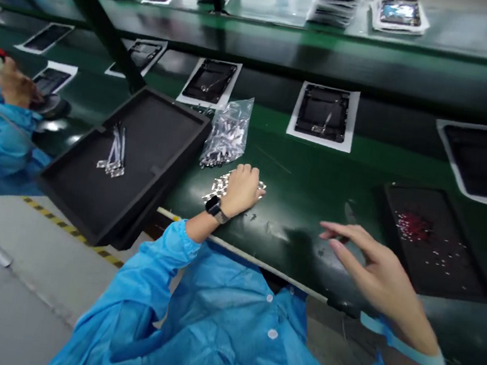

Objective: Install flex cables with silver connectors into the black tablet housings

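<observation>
My left hand [242,189], with a dark watch on its wrist, is curled down over a pile of small silvery parts [219,185] on the green work surface. Its fingers close on some of them, though the fingertips are partly hidden. Just behind the pile a clear plastic bag [230,129] holds more such parts. Over the table at the right hovers my right hand [370,264], palm inward, thumb and fingers apart with nothing between them. Beside it lies a black tray [452,278] with tiny red and silvery pieces [414,226].
A large black tray [147,126] at left holds several flat connector strips [116,152]. Dark panels on white sheets, one near the middle [324,114], line the green belt. A raised shelf [272,5] carries white stacks. A co-worker's hand [12,83] is at far left.
</observation>
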{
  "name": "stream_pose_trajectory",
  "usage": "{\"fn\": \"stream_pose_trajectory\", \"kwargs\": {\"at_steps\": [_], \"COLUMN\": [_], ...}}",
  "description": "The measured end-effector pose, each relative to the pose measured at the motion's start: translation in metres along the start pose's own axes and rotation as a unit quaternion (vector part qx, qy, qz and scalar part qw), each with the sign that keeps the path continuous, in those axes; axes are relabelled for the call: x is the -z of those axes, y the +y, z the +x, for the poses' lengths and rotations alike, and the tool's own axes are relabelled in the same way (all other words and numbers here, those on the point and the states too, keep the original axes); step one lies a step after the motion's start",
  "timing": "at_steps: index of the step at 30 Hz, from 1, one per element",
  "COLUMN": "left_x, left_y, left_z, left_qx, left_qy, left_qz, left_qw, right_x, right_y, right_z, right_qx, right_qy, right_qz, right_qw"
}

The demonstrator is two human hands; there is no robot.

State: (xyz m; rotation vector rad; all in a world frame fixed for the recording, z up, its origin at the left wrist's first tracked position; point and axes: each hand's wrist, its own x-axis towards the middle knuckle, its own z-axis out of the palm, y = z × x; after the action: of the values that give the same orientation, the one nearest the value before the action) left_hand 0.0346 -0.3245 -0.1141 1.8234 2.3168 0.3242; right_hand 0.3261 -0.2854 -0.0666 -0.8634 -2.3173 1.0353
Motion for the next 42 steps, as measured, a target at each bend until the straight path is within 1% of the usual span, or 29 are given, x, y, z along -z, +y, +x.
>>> {"fn": "stream_pose_trajectory", "kwargs": {"at_steps": [1,3,6,9,11,12,13,15,17,18,19,20,21,24,26,29,34,36,37,38,39,40,42], "left_x": [-0.004,-0.009,-0.008,-0.002,0.005,0.009,0.013,0.02,0.026,0.028,0.03,0.032,0.033,0.035,0.035,0.034,0.035,0.036,0.036,0.035,0.034,0.032,0.029], "left_y": [0.002,0.004,0.007,0.006,0.0,-0.005,-0.012,-0.027,-0.043,-0.05,-0.057,-0.063,-0.069,-0.083,-0.089,-0.092,-0.092,-0.093,-0.094,-0.095,-0.096,-0.097,-0.097], "left_z": [0.001,0.005,0.007,-0.005,-0.025,-0.038,-0.052,-0.083,-0.113,-0.126,-0.138,-0.148,-0.157,-0.173,-0.179,-0.181,-0.172,-0.166,-0.163,-0.159,-0.156,-0.152,-0.144], "left_qx": [0.002,0.003,-0.006,-0.05,-0.067,-0.056,-0.032,0.038,0.103,0.13,0.153,0.175,0.194,0.232,0.248,0.257,0.241,0.23,0.228,0.228,0.234,0.244,0.268], "left_qy": [0.015,0.029,0.03,0.049,0.06,0.058,0.051,0.028,0.01,0.005,0.007,0.013,0.022,0.038,0.033,0.022,0.024,0.041,0.058,0.077,0.093,0.104,0.103], "left_qz": [-0.027,-0.082,-0.135,-0.217,-0.296,-0.34,-0.389,-0.49,-0.565,-0.59,-0.605,-0.609,-0.605,-0.571,-0.562,-0.564,-0.532,-0.527,-0.529,-0.535,-0.548,-0.568,-0.623], "left_qw": [1.0,0.996,0.99,0.974,0.951,0.937,0.919,0.871,0.819,0.797,0.782,0.773,0.772,0.786,0.789,0.784,0.811,0.817,0.815,0.81,0.798,0.779,0.728], "right_x": [0.0,-0.002,-0.01,-0.024,-0.041,-0.053,-0.067,-0.101,-0.135,-0.149,-0.161,-0.17,-0.175,-0.177,-0.174,-0.175,-0.184,-0.184,-0.182,-0.18,-0.177,-0.175,-0.169], "right_y": [-0.009,-0.023,-0.041,-0.055,-0.06,-0.06,-0.059,-0.055,-0.05,-0.048,-0.046,-0.044,-0.043,-0.037,-0.034,-0.03,-0.032,-0.035,-0.037,-0.04,-0.043,-0.048,-0.059], "right_z": [0.011,0.035,0.077,0.12,0.147,0.159,0.171,0.192,0.212,0.221,0.23,0.237,0.244,0.257,0.259,0.261,0.27,0.272,0.272,0.27,0.267,0.263,0.252], "right_qx": [0.029,0.075,0.107,0.127,0.154,0.174,0.196,0.232,0.249,0.253,0.258,0.266,0.276,0.305,0.313,0.307,0.281,0.269,0.264,0.261,0.261,0.263,0.264], "right_qy": [-0.031,-0.057,-0.042,-0.01,0.003,-0.005,-0.024,-0.09,-0.152,-0.173,-0.188,-0.199,-0.209,-0.239,-0.253,-0.257,-0.277,-0.288,-0.282,-0.265,-0.239,-0.207,-0.135], "right_qz": [-0.015,-0.037,-0.043,-0.025,-0.021,-0.026,-0.038,-0.076,-0.123,-0.148,-0.172,-0.194,-0.213,-0.255,-0.264,-0.241,-0.204,-0.172,-0.151,-0.128,-0.106,-0.083,-0.038], "right_qw": [0.999,0.995,0.992,0.992,0.988,0.984,0.98,0.965,0.949,0.94,0.932,0.923,0.914,0.886,0.877,0.884,0.896,0.903,0.91,0.919,0.929,0.939,0.954]}}
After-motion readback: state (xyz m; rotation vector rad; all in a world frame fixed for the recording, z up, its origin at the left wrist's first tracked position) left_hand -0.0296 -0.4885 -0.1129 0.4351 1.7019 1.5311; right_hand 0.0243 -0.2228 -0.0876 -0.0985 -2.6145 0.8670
